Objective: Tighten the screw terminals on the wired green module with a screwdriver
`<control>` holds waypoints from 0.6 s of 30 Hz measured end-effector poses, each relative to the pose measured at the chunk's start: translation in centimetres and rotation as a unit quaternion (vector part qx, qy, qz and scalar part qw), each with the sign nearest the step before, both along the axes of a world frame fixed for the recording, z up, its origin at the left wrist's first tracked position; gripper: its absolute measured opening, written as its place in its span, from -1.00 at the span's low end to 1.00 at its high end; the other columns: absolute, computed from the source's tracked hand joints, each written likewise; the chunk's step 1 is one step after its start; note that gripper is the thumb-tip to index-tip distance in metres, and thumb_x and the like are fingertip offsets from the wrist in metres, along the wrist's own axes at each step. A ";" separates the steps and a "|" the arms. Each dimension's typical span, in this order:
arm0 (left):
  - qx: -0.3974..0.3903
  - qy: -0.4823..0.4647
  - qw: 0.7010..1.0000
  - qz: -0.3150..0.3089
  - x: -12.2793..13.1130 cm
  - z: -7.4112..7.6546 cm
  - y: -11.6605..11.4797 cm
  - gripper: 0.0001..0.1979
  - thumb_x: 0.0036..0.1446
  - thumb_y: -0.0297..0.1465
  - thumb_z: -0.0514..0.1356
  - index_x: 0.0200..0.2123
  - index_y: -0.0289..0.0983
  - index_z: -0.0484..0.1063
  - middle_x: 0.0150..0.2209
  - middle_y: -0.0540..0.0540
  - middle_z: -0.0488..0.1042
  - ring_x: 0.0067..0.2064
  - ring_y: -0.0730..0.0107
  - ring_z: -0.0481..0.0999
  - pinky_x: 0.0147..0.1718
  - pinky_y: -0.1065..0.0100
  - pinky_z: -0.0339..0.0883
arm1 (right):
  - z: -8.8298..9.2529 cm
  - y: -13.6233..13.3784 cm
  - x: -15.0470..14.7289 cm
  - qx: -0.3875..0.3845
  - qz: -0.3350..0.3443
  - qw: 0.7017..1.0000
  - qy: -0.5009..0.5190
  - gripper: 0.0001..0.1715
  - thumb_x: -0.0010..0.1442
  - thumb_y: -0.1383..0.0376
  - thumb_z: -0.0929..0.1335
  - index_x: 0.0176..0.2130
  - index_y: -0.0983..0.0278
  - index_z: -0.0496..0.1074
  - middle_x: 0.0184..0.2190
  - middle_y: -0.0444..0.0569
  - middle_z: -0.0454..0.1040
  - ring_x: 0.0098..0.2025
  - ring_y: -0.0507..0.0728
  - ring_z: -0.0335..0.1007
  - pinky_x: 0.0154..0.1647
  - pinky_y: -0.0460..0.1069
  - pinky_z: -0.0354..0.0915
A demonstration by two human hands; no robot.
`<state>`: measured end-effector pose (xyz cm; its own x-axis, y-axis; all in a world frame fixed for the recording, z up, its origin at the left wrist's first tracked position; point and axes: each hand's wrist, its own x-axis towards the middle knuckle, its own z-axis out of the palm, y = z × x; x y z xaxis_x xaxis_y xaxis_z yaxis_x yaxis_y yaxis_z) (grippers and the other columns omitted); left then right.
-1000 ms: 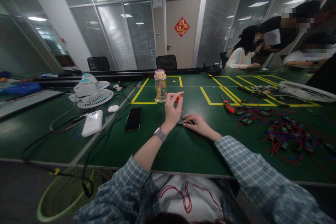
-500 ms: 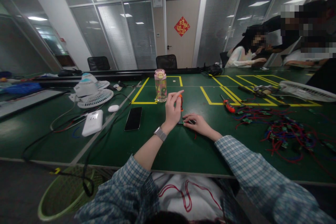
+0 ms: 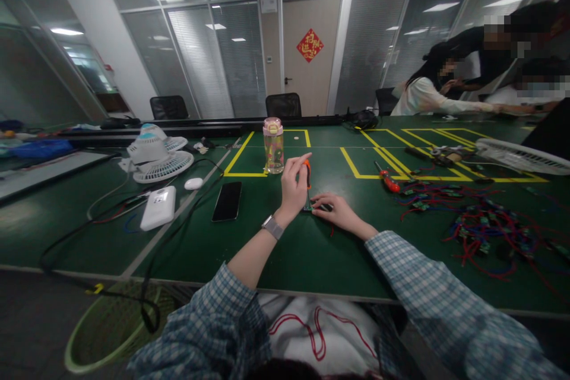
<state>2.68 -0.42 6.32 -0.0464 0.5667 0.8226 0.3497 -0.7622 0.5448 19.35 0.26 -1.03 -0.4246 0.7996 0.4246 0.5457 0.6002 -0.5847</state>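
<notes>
My left hand (image 3: 294, 185) is closed around the orange and black handle of a screwdriver (image 3: 307, 173), which stands upright with its shaft pointing down. The shaft's lower end meets a small green circuit board (image 3: 307, 208) on the table. My right hand (image 3: 333, 210) rests low on the table, its thumb and fingertips pressed on the board's right side. A short red wire (image 3: 332, 230) shows beneath that hand. Most of the board is hidden by my fingers.
Left of my hands are a phone (image 3: 227, 201), a white power bank (image 3: 158, 208) and a fan (image 3: 162, 165). A bottle (image 3: 273, 147) stands ahead. To the right lie a red screwdriver (image 3: 390, 181) and a heap of wired boards (image 3: 483, 228). Other people (image 3: 427, 92) sit at the far right.
My hands and the screwdriver look almost unmoved. At the far right, a person in a light top has stretched an arm out along the table.
</notes>
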 end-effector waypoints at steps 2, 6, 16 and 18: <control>0.005 -0.005 1.000 0.002 0.0 0.0 0.0 -0.71 0.36 -0.40 -0.03 -0.01 -0.22 0.44 -0.16 -0.11 0.43 -0.12 0.36 0.44 -0.12 0.33 0.33 | -0.1 0.0 0.0 0.000 0.000 1.000 -0.001 -0.89 0.09 0.27 0.45 -0.31 0.22 0.59 -0.09 0.02 0.58 -0.06 0.21 0.48 0.06 0.16 0.30; 0.008 -0.008 1.000 0.026 0.1 0.1 -0.1 -0.82 0.30 -0.38 0.10 -0.12 -0.22 0.49 -0.23 -0.09 0.40 -0.20 0.38 0.42 -0.20 0.36 0.32 | -0.2 0.2 0.1 -0.002 0.003 1.000 -0.003 -0.89 0.09 0.28 0.45 -0.31 0.22 0.59 -0.09 0.03 0.58 -0.05 0.23 0.48 0.07 0.17 0.30; 0.011 -0.014 1.000 0.005 0.0 0.0 0.2 -0.72 0.35 -0.40 -0.01 -0.01 -0.21 0.45 -0.19 -0.10 0.42 -0.16 0.36 0.43 -0.16 0.34 0.32 | 0.0 0.0 0.0 -0.004 0.001 1.000 0.000 -0.90 0.09 0.28 0.45 -0.32 0.22 0.59 -0.09 0.03 0.58 -0.05 0.23 0.48 0.07 0.19 0.30; 0.011 -0.016 1.000 0.015 0.1 0.1 0.1 -0.77 0.32 -0.40 0.05 -0.06 -0.23 0.47 -0.22 -0.10 0.40 -0.19 0.37 0.42 -0.20 0.35 0.32 | 0.0 0.0 0.0 -0.004 0.000 1.000 -0.002 -0.90 0.09 0.27 0.45 -0.32 0.22 0.59 -0.09 0.04 0.58 -0.05 0.23 0.48 0.07 0.19 0.30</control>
